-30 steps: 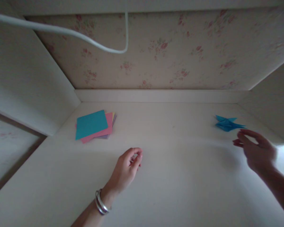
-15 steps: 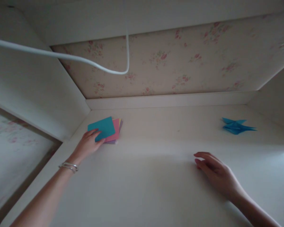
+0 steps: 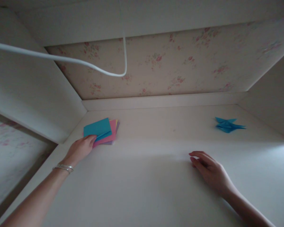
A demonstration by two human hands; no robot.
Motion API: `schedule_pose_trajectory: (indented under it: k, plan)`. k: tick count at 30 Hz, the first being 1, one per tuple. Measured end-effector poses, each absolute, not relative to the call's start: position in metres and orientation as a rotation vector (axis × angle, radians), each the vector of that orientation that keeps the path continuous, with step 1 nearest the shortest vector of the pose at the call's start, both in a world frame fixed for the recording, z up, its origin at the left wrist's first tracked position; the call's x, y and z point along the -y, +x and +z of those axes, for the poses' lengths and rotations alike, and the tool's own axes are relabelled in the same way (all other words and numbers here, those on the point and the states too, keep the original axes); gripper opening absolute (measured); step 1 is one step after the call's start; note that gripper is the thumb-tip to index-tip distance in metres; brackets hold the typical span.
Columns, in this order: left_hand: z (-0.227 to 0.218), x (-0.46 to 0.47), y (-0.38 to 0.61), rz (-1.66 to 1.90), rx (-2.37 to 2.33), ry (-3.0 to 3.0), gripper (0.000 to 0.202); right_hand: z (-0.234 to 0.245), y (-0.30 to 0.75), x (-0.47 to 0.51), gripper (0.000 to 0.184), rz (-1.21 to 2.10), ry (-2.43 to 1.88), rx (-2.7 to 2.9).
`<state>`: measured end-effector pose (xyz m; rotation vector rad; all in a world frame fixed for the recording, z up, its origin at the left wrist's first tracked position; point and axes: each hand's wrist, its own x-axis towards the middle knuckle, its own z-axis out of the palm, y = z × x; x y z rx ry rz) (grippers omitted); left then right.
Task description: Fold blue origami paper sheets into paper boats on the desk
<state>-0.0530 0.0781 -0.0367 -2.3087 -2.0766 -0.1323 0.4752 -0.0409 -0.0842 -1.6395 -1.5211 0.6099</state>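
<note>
At the back left lies a fanned stack of coloured paper, with pink sheets (image 3: 110, 135) and edges of yellow and purple under a teal sheet (image 3: 97, 127). My left hand (image 3: 82, 148), with bracelets at the wrist, pinches the near edge of the teal sheet, which curls up there. My right hand (image 3: 210, 170) rests over the white surface at the right, fingers half curled and apart, nothing between them. Beyond it, at the back right, sits a blue folded paper crane (image 3: 228, 125), not touched by either hand.
A white cable (image 3: 85, 64) hangs across the upper left. White panels (image 3: 38, 85) close in the white desktop (image 3: 137, 183) on the left and right. Floral wallpaper (image 3: 156, 69) covers the back wall above a low white ledge (image 3: 156, 100).
My left hand has drawn back toward me and lifted the near edge of the teal sheet, which lay flat before. The right hand keeps its pose. The view has shifted slightly.
</note>
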Motion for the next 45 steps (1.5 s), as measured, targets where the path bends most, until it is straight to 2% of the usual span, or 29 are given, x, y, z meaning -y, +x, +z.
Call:
schedule_pose_trajectory:
  k: [8, 20, 33, 38, 42, 45]
  plan:
    - [-0.034, -0.064, -0.029, 0.092, 1.867, -2.315, 0.046, -0.084, 0.476, 0.042, 0.025, 0.593, -1.63, 1.556]
    - [-0.038, -0.073, -0.053, 0.055, 1.757, -2.554, 0.047, -0.089, 0.478, 0.041, 0.023, 0.54, -1.626, 1.593]
    - [-0.047, -0.061, -0.056, -0.229, 1.913, -2.361, 0.039, -0.089, 0.477, 0.042, 0.023, 0.513, -1.606, 1.606]
    - [-0.051, -0.063, -0.059, -0.42, 1.957, -2.398, 0.037, -0.086, 0.475, 0.042, 0.022, 0.498, -1.599, 1.6]
    - [-0.046, -0.062, -0.062, -0.595, 2.045, -2.212, 0.041, -0.087, 0.476, 0.042, 0.023, 0.523, -1.609, 1.596]
    - [-0.044, -0.061, -0.058, -0.677, 2.076, -2.13, 0.036, -0.086, 0.477, 0.042, 0.024, 0.529, -1.612, 1.612]
